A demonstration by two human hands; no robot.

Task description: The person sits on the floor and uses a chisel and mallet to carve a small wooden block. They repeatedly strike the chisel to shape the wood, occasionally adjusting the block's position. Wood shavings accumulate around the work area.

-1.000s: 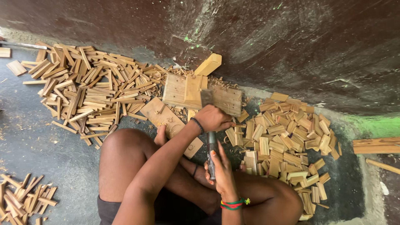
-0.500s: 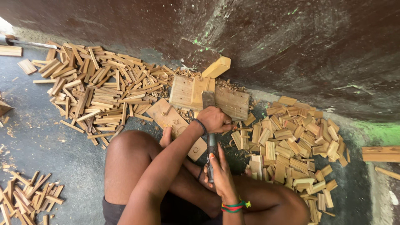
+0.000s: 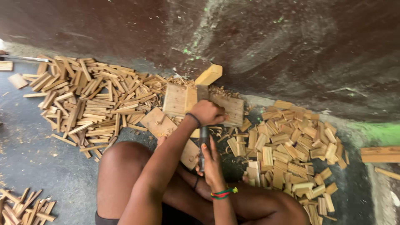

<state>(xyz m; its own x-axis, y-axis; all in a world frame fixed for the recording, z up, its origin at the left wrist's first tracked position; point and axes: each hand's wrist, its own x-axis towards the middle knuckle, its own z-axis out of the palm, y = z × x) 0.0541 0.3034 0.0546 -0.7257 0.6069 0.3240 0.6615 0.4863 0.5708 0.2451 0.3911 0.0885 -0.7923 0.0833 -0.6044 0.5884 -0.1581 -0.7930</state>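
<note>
I sit cross-legged on a dark floor. My left hand (image 3: 209, 112), with a black band on its wrist, is closed on a small wooden piece against a flat wooden block (image 3: 175, 99); the piece is mostly hidden by my fingers. Just behind it, my right hand (image 3: 212, 163), wearing coloured bracelets, grips the dark handle of a cutting tool (image 3: 204, 139). The grey blade (image 3: 203, 92) pokes out past my left hand, between the block and a second board (image 3: 233, 109). A thick pale wood chunk (image 3: 209, 75) leans on the wall above.
A large heap of thin split sticks (image 3: 91, 100) lies to the left, and a heap of short flat wood pieces (image 3: 291, 146) to the right. Flat boards (image 3: 158, 123) lie by my left knee. A small stick pile (image 3: 25, 206) sits bottom left, a plank (image 3: 380, 154) far right, beneath a dark wall (image 3: 271, 41).
The view has shifted slightly, so everything sits lower in frame. Both hands stay at the block, still gripping the wood piece and the tool.
</note>
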